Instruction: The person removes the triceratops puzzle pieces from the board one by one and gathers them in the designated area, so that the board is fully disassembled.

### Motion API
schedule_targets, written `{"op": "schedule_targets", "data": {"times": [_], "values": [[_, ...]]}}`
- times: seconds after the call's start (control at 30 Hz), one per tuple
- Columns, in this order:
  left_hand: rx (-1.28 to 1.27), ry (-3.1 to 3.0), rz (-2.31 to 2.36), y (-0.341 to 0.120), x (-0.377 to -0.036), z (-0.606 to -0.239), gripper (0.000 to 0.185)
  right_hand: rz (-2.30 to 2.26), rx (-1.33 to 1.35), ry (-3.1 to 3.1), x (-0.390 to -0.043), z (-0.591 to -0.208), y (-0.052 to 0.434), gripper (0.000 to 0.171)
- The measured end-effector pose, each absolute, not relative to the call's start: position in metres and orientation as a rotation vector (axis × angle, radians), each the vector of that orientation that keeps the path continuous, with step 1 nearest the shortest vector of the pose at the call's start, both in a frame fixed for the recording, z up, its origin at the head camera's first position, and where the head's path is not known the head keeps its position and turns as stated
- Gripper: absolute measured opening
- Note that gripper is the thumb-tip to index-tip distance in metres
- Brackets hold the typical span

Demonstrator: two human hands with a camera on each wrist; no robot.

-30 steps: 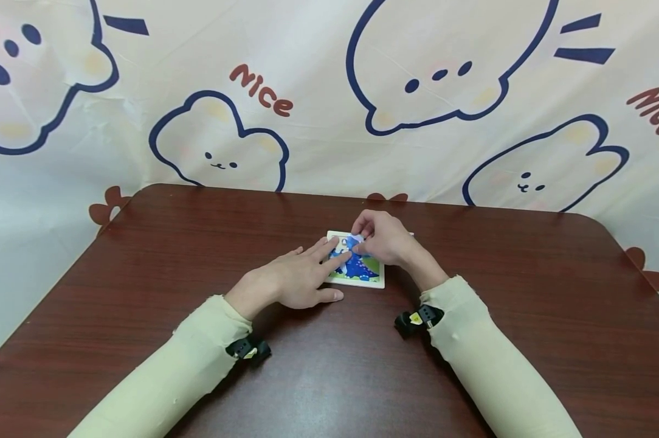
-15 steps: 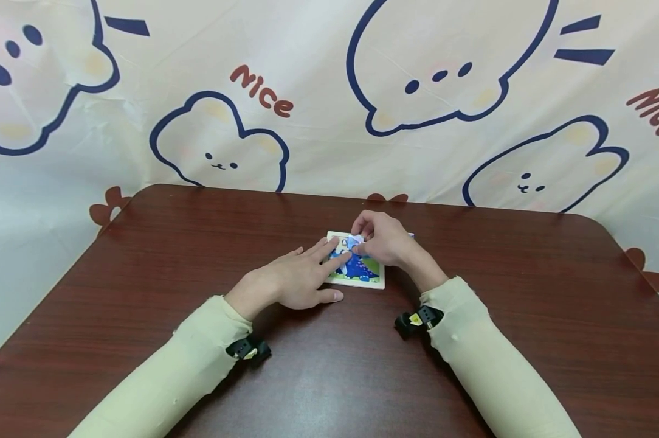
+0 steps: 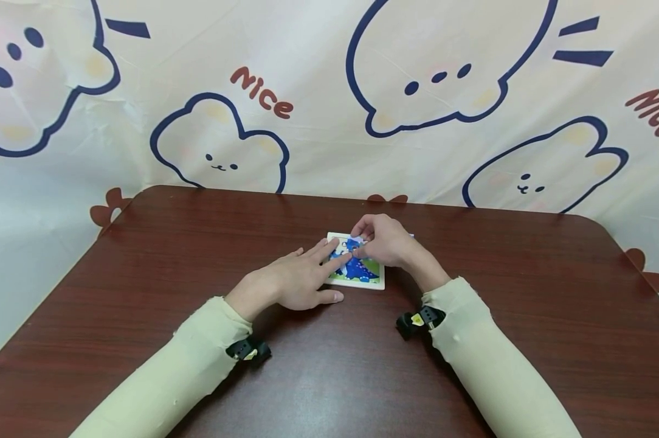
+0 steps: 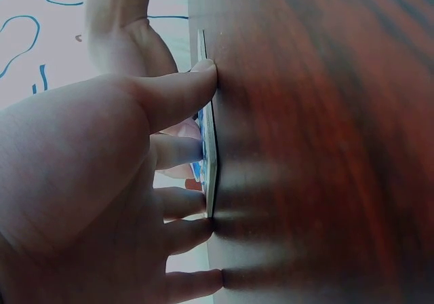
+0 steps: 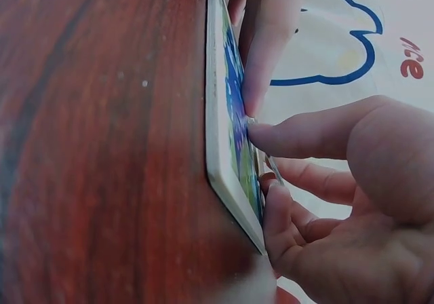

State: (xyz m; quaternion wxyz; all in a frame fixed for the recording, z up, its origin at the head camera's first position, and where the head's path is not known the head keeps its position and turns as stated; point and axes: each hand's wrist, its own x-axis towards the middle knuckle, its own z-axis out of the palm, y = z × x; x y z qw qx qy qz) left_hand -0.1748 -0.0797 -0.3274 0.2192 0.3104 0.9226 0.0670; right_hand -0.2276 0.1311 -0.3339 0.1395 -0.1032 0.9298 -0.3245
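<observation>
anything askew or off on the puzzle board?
One thing: in the right wrist view, the puzzle piece pinched by the right hand stands tilted, one edge lifted off the puzzle board rather than flush. Left hand fingers rest flat on the board. No visible damage.

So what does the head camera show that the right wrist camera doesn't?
Only the head view shows the whole scene: both sleeved arms, the left hand resting flat with fingers on the puzzle board, and the cartoon backdrop behind the table. Only the right wrist view shows the board's thick white edge side-on and a thin piece pinched at the right hand's fingertips. Both show the right hand, the board and the table.
</observation>
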Motion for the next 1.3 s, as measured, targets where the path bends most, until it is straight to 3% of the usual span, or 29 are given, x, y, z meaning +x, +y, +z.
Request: {"op": "schedule_targets", "data": {"times": [1.3], "values": [[0.857,2.557,0.180,-0.0796,-0.1739,-0.3271,0.080,-0.996,-0.321,2.699,-0.2247,-0.3331,0.1364,0.025]]}}
